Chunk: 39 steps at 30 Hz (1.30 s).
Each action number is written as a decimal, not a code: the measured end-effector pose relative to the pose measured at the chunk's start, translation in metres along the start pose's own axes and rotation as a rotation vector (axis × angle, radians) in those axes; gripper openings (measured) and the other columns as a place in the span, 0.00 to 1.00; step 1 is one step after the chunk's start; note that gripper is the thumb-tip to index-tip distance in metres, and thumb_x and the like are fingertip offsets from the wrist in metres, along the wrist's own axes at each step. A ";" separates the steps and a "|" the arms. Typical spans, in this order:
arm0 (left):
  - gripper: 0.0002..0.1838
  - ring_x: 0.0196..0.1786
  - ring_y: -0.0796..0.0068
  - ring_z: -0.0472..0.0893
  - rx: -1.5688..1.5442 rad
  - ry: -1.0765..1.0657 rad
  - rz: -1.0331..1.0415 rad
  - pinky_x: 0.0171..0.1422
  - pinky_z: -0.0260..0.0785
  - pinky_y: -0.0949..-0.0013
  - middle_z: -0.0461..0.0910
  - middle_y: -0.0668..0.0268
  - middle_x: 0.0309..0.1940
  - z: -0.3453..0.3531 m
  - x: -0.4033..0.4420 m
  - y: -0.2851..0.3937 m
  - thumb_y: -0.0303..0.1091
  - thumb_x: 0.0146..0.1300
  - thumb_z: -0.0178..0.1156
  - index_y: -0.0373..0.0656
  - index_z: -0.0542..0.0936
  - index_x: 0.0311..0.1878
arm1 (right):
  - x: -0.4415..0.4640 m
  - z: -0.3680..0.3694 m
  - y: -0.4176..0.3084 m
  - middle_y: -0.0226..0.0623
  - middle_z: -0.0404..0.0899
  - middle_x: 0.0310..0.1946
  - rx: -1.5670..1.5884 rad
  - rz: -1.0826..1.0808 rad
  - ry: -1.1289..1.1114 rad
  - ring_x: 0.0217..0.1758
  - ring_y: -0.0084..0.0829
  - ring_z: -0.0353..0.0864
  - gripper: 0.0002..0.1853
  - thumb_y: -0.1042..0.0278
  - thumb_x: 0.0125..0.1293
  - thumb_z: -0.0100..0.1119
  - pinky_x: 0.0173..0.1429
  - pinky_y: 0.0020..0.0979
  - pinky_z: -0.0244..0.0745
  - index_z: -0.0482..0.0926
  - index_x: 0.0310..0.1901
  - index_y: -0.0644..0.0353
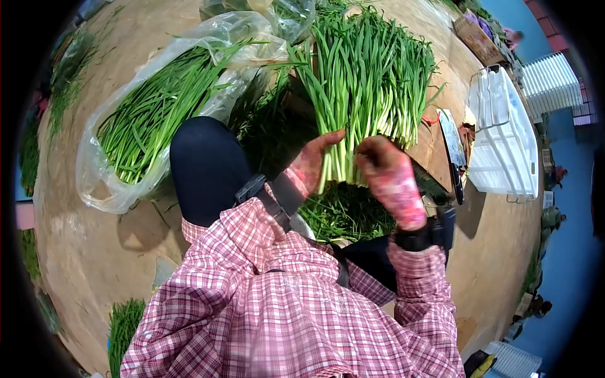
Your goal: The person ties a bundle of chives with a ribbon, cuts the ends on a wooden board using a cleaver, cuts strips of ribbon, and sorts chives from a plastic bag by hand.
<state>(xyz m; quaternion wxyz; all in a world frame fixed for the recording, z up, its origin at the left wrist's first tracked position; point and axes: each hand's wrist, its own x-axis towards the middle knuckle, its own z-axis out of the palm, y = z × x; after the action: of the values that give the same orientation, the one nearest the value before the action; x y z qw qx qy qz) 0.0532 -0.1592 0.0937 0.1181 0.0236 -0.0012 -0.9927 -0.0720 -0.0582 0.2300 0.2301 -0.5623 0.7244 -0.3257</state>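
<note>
A wide layer of green stalks [372,75] lies with its pale cut ends toward me, over a wooden board [435,154]. At the left edge of their pale ends is my left hand [315,157], its thumb and fingers round the outer stalks. My right hand [384,170], in a pink patterned glove or sleeve with bare fingertips, is at the front of the stalk ends, fingers curled and blurred; what they hold, if anything, I cannot make out. Below both hands lies a heap of loose green leaves [346,217].
To the left, an open clear plastic bag [101,189] holds more green stalks [157,113]. White plastic crates [504,151] stand at the right, beside a phone-like flat object [452,148]. A cardboard box [478,39] is farther back. More greens [125,327] lie at the lower left.
</note>
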 end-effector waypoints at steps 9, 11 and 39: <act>0.14 0.39 0.57 0.86 0.148 0.273 0.083 0.48 0.82 0.49 0.83 0.55 0.38 0.015 0.000 -0.006 0.33 0.60 0.54 0.33 0.78 0.43 | -0.015 0.003 0.026 0.40 0.81 0.36 -0.012 -0.099 0.264 0.39 0.40 0.83 0.07 0.78 0.61 0.59 0.43 0.34 0.77 0.81 0.41 0.61; 0.12 0.36 0.58 0.86 0.114 0.198 0.095 0.45 0.82 0.50 0.83 0.56 0.36 0.027 -0.007 -0.007 0.33 0.60 0.55 0.35 0.78 0.41 | -0.014 0.007 -0.003 0.39 0.81 0.37 -0.093 -0.108 0.216 0.39 0.41 0.83 0.07 0.77 0.60 0.61 0.43 0.35 0.77 0.81 0.41 0.60; 0.17 0.41 0.54 0.85 0.141 0.313 0.227 0.54 0.79 0.47 0.83 0.52 0.41 -0.006 0.009 -0.016 0.36 0.60 0.50 0.33 0.77 0.44 | 0.003 0.004 0.019 0.39 0.79 0.36 -0.447 -0.194 0.211 0.39 0.43 0.81 0.09 0.69 0.59 0.65 0.41 0.40 0.76 0.85 0.42 0.52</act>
<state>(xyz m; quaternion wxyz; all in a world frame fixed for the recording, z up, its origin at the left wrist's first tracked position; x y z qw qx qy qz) 0.0413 -0.1453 0.0874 0.2263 0.1856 -0.0552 -0.9546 -0.0825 -0.0586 0.2139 -0.0089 -0.6290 0.7411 -0.2348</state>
